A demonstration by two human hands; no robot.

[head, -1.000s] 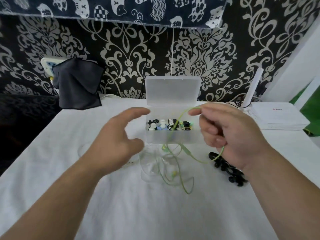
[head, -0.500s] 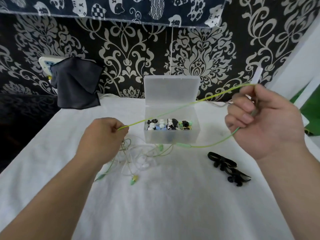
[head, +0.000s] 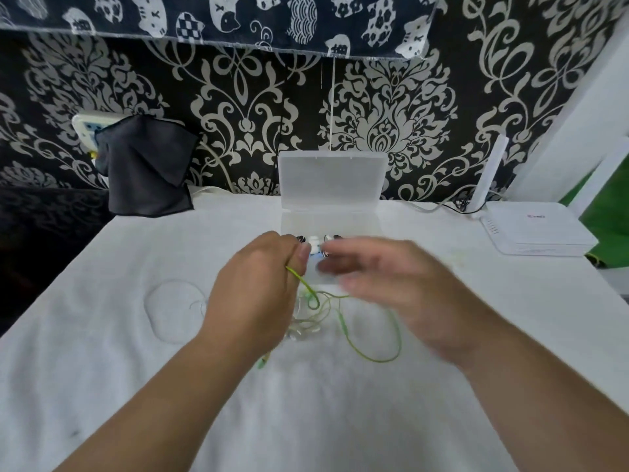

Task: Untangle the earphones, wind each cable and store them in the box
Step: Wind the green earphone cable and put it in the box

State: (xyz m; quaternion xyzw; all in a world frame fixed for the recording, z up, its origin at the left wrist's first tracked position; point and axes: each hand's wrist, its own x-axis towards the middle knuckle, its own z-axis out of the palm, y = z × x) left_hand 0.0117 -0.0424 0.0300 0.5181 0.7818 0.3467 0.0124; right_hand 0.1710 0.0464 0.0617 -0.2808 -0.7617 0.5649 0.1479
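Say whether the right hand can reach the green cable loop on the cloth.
Probably yes: the right hand, blurred, hovers beside the green cable loop lying bare on the cloth; the left hand grips only its other end.

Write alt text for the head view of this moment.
The left hand grips a green earphone cable above a white-covered table, and the cable's loose loops trail into a tangle below. The motion-blurred right hand hovers beside it, fingers extended, in front of an open clear box.
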